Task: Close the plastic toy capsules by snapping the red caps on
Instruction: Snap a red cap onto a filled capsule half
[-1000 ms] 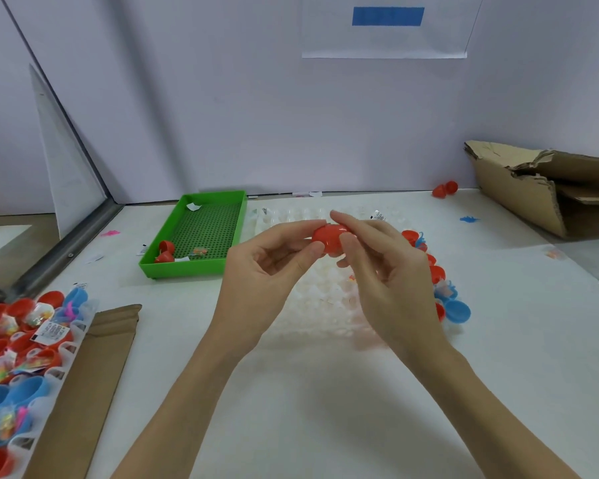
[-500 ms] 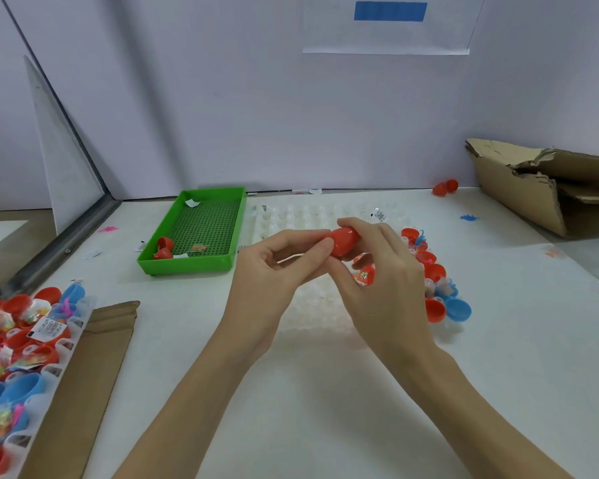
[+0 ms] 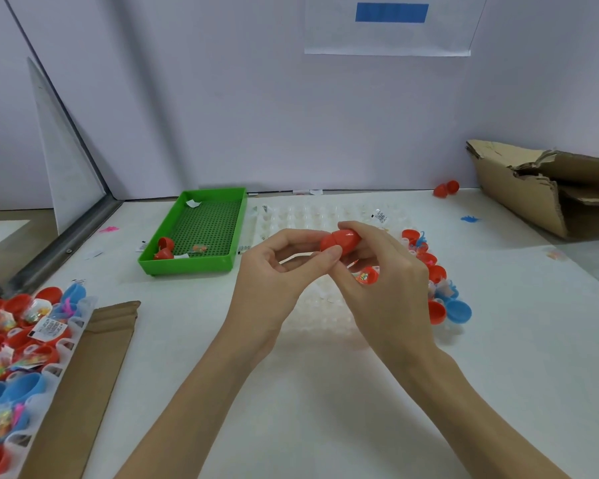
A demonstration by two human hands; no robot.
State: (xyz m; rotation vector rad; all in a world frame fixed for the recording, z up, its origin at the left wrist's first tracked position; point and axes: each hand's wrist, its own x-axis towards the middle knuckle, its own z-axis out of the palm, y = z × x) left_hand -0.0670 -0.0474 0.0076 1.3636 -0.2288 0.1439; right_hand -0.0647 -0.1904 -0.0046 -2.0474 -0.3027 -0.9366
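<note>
I pinch a red egg-shaped plastic capsule between my left hand and right hand, fingertips gripping each end, above the white table.

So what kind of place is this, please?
Probably a small packing workstation for toy capsules. Both hands hold a red plastic capsule over a clear moulded tray, trays of filled red and blue capsule halves lie alongside, and a torn cardboard box stands by.

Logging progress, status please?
Both hands, left and right, pinch one red capsule. Halves together, seam showing. Nothing in the way.
</note>
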